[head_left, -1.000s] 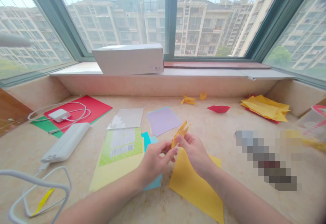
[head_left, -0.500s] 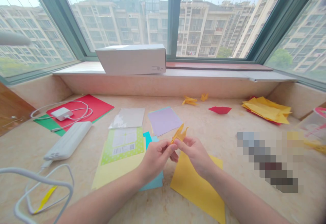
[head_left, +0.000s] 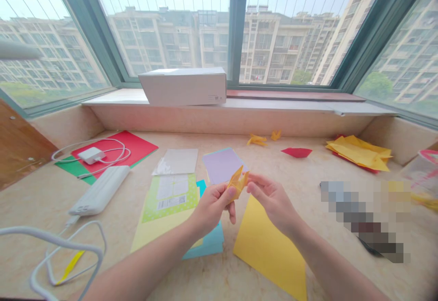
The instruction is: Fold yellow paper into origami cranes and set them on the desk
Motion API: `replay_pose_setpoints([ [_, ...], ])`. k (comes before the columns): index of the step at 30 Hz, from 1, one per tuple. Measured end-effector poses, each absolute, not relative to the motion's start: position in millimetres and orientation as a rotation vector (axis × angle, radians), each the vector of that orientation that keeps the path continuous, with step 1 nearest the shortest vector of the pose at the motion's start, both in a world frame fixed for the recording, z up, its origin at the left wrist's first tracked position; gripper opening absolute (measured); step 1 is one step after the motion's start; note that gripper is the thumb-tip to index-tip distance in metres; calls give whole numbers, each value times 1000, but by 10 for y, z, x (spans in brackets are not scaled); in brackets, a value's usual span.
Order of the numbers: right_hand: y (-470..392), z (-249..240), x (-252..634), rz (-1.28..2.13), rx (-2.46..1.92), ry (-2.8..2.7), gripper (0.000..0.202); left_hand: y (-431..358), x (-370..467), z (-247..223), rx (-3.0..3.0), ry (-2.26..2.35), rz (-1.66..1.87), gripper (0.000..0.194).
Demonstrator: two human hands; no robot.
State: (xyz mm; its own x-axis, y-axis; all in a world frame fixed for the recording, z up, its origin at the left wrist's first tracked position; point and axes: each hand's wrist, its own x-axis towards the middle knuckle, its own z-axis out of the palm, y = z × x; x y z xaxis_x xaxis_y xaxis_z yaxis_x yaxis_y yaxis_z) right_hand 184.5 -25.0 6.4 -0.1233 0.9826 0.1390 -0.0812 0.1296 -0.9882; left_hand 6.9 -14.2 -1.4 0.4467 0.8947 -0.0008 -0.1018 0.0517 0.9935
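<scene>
A small yellow origami figure (head_left: 237,186) with pointed tips is held up above the table in front of me. My left hand (head_left: 216,204) pinches its lower left side between thumb and fingers. At its right tip are the bent fingers of my right hand (head_left: 272,196), thumb and index close together on the paper's edge. Below my right hand lies a flat sheet of yellow paper (head_left: 270,250), partly covered by that hand and forearm. Blue paper (head_left: 210,244) shows under my left wrist.
Farther back lie folded yellow figures (head_left: 256,139), a red folded piece (head_left: 296,152) and a yellow paper pile (head_left: 359,151). Purple paper (head_left: 222,164) and a green packet (head_left: 171,196) sit centre-left. A white power bank (head_left: 99,190) with cables is left; a blurred-out object (head_left: 362,221) lies right.
My right hand has shifted slightly right, from gripping the figure's lower part to its right tip. The figure is turned and shows more of its side. The whole view has shifted a little.
</scene>
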Motion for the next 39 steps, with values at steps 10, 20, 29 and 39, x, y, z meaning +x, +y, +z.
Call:
replay_pose_setpoints([
  [10, -221, 60, 1945, 1177, -1002, -1344, 21, -115, 24, -24, 1273, 625, 748, 37],
  [20, -280, 127, 1895, 986, -1123, -1545, 9, -138, 43, 2, 1319, 600, 768, 37],
  [29, -256, 30, 1919, 1246, -971, -1390, 13, -119, 31, -8, 1392, 631, 781, 35],
  [39, -259, 130, 1999, 1282, -969, -1418, 11, -98, -11, 37, 1348, 570, 632, 35],
])
